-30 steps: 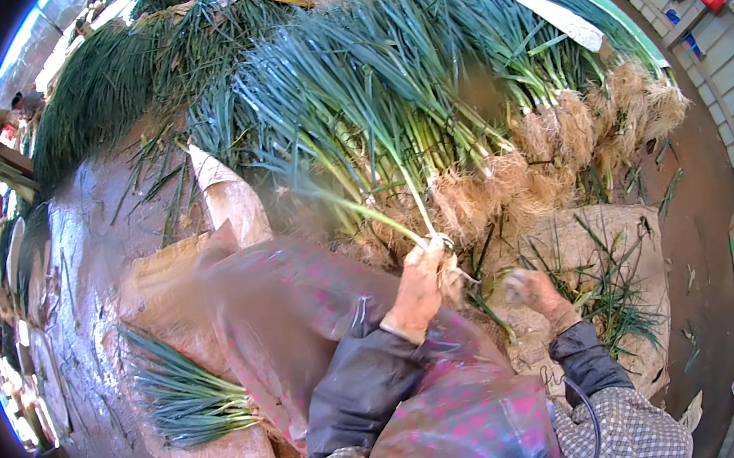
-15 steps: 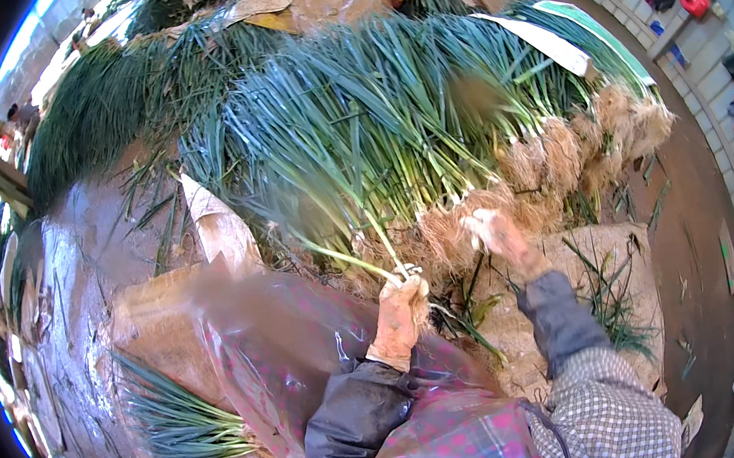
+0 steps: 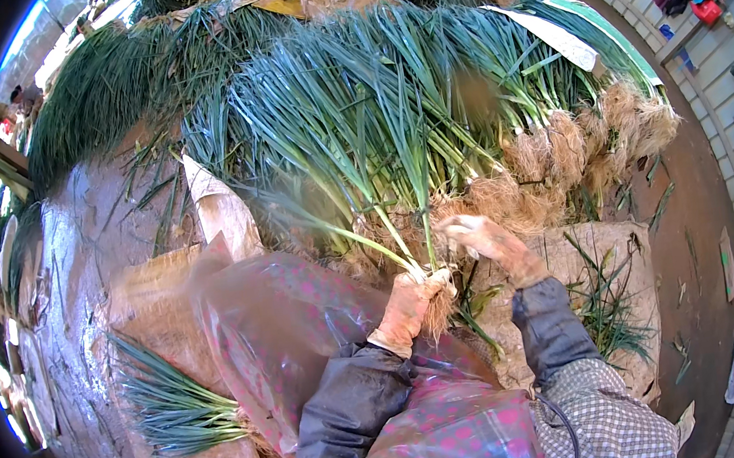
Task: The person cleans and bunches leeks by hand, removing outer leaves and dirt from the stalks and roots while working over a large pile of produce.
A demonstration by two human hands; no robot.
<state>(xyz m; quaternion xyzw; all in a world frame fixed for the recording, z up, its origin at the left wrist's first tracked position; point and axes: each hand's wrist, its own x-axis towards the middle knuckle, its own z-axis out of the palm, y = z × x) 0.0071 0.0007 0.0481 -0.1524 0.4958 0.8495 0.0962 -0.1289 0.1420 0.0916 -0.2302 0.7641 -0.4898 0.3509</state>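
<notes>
My left hand [image 3: 410, 301], in a soiled glove, grips a small bunch of green onions [image 3: 382, 200] just above their roots, leaves pointing away from me. My right hand [image 3: 488, 240], also gloved, reaches into the rooty ends of the big green onion pile [image 3: 424, 96] just right of that bunch, fingers curled among the stalks. What it holds, if anything, is hidden by roots. A pink dotted plastic apron [image 3: 306, 326] covers my lap below both hands.
A smaller bundle of green onions [image 3: 170, 405] lies on sacking at my lower left. A woven sack [image 3: 606, 265] with loose leaves sits under my right arm. More onion heaps [image 3: 98, 97] lie beyond, bare ground [image 3: 701, 218] and a tiled wall to the right.
My right hand has moved up from the sack into the pile's root ends. My left hand kept its bunch and shifted slightly down and right.
</notes>
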